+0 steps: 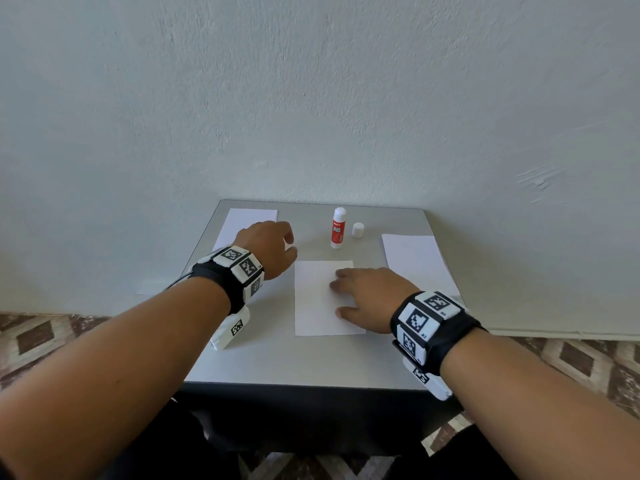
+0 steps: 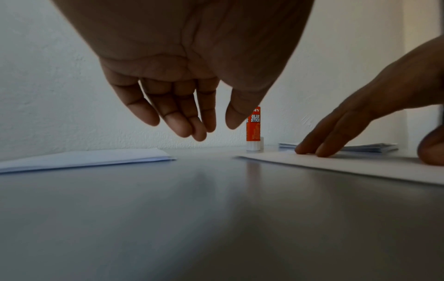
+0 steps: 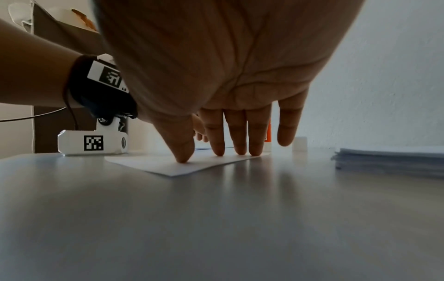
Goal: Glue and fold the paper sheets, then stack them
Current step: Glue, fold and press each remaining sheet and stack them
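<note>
Fingers [image 3: 236, 133] of the right hand [image 1: 370, 296] press flat, slightly spread, on the paper sheet [image 1: 318, 306]; the left hand [image 1: 268, 247] hovers, fingers loosely together, holding nothing.

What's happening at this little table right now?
A person is working through paper sheets with a glue stick. The right hand presses a single sheet flat on the table, while the left hand hovers empty, fingers relaxed. The glue stick stands uncapped, its cap beside it. Paper stacks lie at left and right.
</note>
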